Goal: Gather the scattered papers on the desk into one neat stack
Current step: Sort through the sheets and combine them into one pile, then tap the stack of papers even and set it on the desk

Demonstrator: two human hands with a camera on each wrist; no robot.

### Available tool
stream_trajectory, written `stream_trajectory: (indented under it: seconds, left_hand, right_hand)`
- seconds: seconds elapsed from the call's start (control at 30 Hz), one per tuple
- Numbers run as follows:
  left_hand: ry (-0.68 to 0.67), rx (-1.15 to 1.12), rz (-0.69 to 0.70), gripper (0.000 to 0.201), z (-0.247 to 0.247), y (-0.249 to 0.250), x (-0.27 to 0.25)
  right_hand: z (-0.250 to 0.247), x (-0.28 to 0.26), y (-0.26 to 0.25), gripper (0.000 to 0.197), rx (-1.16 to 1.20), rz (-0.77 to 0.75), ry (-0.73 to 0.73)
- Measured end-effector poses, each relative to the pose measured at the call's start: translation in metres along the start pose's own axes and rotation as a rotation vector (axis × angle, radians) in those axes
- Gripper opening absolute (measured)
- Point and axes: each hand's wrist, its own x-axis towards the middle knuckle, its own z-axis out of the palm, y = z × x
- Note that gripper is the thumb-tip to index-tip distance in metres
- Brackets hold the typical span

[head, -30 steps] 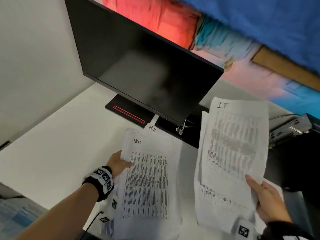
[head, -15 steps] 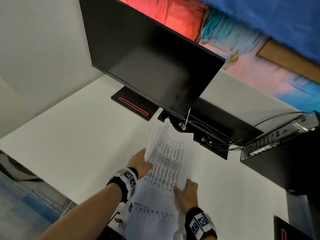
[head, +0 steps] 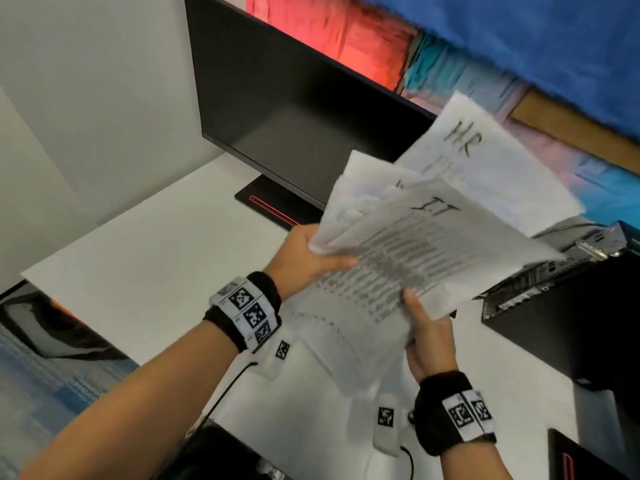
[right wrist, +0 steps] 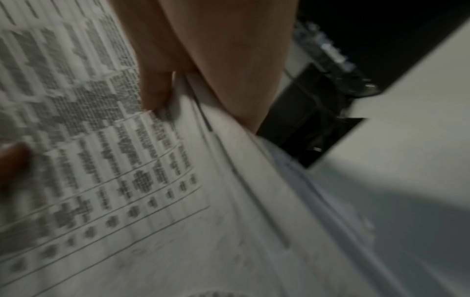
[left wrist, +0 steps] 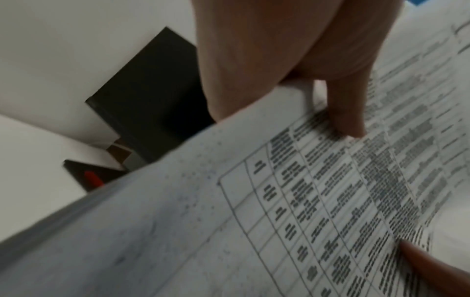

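Several printed sheets form a loose bundle of papers (head: 408, 258) held up above the white desk (head: 138, 271). The top sheet is marked "IT"; a sheet marked "HR" (head: 485, 161) fans out behind it to the upper right. My left hand (head: 308, 258) grips the bundle's left edge, thumb on top. My right hand (head: 427, 334) grips the lower right edge, thumb on the print. In the left wrist view the papers (left wrist: 279, 201) fill the frame under the left hand's thumb (left wrist: 348, 112). The right wrist view shows the right hand's thumb (right wrist: 155, 90) on the papers (right wrist: 152, 201).
A black monitor (head: 294, 109) on a stand with a red stripe (head: 273, 209) stands just behind the papers. An open black computer case (head: 568, 306) with cables sits at the right. A black object (head: 581, 459) lies at the desk's lower right edge.
The two sets of sheets, apart a second ago, were brought together into one bundle. Both hands have since raised it and tilted it to the right, fanning out the HR sheet.
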Motion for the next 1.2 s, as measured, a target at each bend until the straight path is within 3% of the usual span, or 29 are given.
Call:
stream_trajectory:
  seconds: [0.1,0.23,0.37,0.47,0.6,0.7,0.87,0.93,1.03,1.13,1.2]
  left_hand:
    - [0.08,-0.028,0.159,0.036,-0.011,0.027,0.004]
    - [0.157,-0.102,0.206,0.049,-0.03,0.039,0.005]
    - [0.265,-0.169,0.164,0.054,-0.045,0.023,0.014]
    - [0.235,-0.115,0.12,0.051,-0.046,0.017,0.023]
    - [0.207,-0.077,0.091,0.035,-0.053,0.011,0.037]
    - [0.224,-0.074,0.072,0.03,-0.057,0.01,0.043]
    - [0.299,-0.393,0.049,0.033,-0.079,0.027,0.051]
    - [0.252,-0.592,-0.021,0.04,-0.091,0.026,0.057]
    - [0.077,-0.738,-0.165,0.053,-0.099,0.008,0.059]
    - [0.087,-0.694,-0.13,0.054,-0.119,-0.013,0.062]
    - [0.13,-0.64,-0.124,0.064,-0.143,-0.021,0.065]
  right_hand:
    - [0.035,-0.002,-0.025,0.032,-0.007,-0.198,0.017]
    - [0.056,-0.002,-0.031,0.052,-0.067,-0.314,-0.021]
    - [0.057,0.002,-0.009,0.043,-0.229,-0.201,-0.078]
    - [0.058,0.007,0.008,0.036,-0.316,-0.099,-0.087]
    - [0.058,0.022,0.014,0.041,-0.335,-0.088,-0.022]
    - [0.052,0.033,0.022,0.059,-0.376,-0.028,0.027]
    - [0.031,0.032,0.046,0.125,-0.362,0.268,0.149]
    - [0.028,0.031,0.048,0.118,-0.152,0.272,0.141]
    - [0.036,0.033,0.026,0.073,0.123,0.189,0.069]
    - [0.041,0.035,-0.007,0.052,0.038,0.079,0.113]
    - [0.037,0.038,-0.027,0.057,-0.039,0.001,0.133]
